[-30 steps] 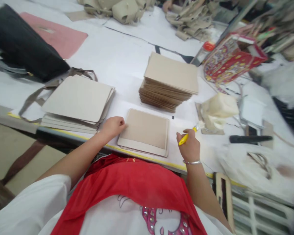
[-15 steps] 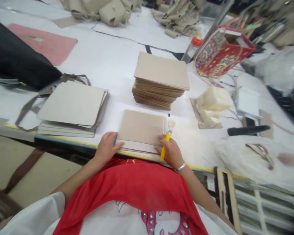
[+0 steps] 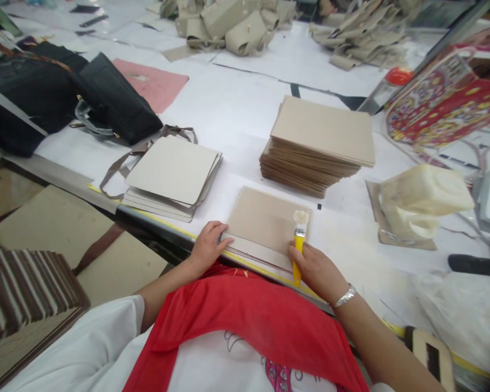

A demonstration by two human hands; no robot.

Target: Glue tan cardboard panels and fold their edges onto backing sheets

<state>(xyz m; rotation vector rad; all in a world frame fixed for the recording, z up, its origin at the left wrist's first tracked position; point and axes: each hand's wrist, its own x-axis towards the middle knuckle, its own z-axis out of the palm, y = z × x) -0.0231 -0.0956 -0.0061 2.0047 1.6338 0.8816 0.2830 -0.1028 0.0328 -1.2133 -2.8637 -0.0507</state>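
Brush [image 3: 299,239] over tan board [image 3: 263,220]
Right hand [image 3: 320,272] grips the brush (hairs [image 3: 301,218] poke past its fingers [image 3: 308,255]). Left hand [image 3: 208,247] touches the board's corner; can't tell if it pinches.

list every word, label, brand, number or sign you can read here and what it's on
No readable text anywhere.
Red patterned bag: busy colourful print, too blurred to make out any lettering.
Red apron: small yellow marks, too small to read.
Yellow brush in the right hand: no lettering visible.
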